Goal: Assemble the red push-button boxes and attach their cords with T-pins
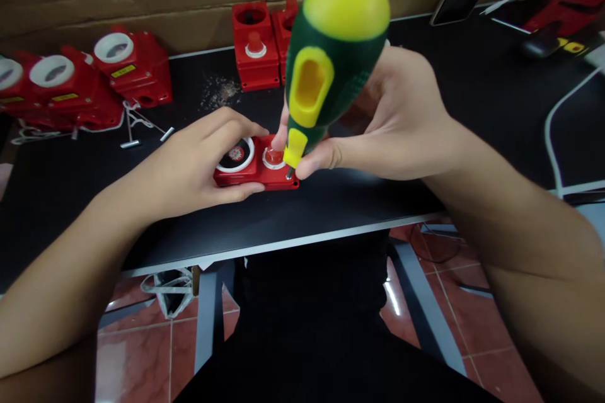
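Observation:
A small red box [265,177] lies on the black table, with a white-ringed round window at its left and a red button in a white collar at its right. My left hand [208,167] grips the box's left end, thumb along the near side and fingers over the far side. In my right hand [378,126] is a screwdriver [331,56] with a thick green and yellow handle. It stands tilted, its tip on a screw [289,174] at the box's right corner. My right fingers close round the lower handle; some are hidden behind it.
Several red boxes with white-ringed windows [113,48] stand at the back left, near small metal hammers [131,143] on cords. Another red box [256,60] sits behind my hands, beside some debris [220,92]. A second screwdriver [543,43] and a white cable [551,119] lie right.

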`<state>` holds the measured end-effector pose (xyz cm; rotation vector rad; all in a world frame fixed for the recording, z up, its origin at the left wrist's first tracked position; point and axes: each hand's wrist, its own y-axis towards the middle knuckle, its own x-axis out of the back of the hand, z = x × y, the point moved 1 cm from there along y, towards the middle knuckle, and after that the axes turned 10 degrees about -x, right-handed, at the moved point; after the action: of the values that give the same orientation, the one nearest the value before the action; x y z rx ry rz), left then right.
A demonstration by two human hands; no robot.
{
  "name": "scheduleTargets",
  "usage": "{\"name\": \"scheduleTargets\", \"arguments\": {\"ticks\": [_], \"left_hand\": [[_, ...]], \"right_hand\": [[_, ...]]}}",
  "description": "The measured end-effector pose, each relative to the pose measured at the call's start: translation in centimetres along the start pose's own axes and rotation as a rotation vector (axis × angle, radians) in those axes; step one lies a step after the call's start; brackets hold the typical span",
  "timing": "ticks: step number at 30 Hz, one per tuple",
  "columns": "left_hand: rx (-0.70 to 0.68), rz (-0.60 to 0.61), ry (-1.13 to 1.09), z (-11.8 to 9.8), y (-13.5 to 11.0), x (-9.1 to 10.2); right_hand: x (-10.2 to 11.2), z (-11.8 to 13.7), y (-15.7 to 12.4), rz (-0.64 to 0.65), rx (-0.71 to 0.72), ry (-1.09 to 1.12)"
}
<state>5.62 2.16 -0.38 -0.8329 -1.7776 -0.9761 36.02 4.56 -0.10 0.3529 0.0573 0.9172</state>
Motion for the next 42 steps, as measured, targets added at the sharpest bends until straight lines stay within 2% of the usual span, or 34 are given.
{"name": "scheduleTargets", "arguments": {"ticks": [3, 9, 13, 20, 24, 30, 36, 42], "left_hand": [[0.015, 0.028, -0.031, -0.1, 0.1, 0.2], [0.025, 0.037, -0.024, -0.2, 0.2, 0.3], [-0.001, 0.020, -0.008, -0.2, 0.1, 0.2], [0.077, 0.043, -0.057, 0.3, 0.2, 0.1], [0.056, 0.016, -0.070, 0.2, 0.4, 0.1], [0.050, 0.038, -0.048, -0.1, 0.2, 0.4], [-0.007, 0.003, -0.042, -0.4, 0.2, 0.3], [-0.020, 0.005, -0.028, -0.4, 0.1, 0.3]], "right_hand": [[-0.3, -0.1, 0.2, -0.143, -0.006, 0.089], [-0.5, 0.0, 2.0, 0.091, -0.089, -0.033], [-0.5, 0.1, 2.3, 0.116, -0.081, -0.006], [0.3, 0.7, -0.2, 0.144, -0.037, 0.092], [0.3, 0.8, -0.4, 0.080, -0.017, 0.112], [0.0, 0.2, 0.1, 0.006, -0.025, 0.125], [-0.3, -0.7, 0.2, -0.009, 0.033, 0.099], [-0.4, -1.6, 0.9, -0.179, 0.028, 0.030]]}}
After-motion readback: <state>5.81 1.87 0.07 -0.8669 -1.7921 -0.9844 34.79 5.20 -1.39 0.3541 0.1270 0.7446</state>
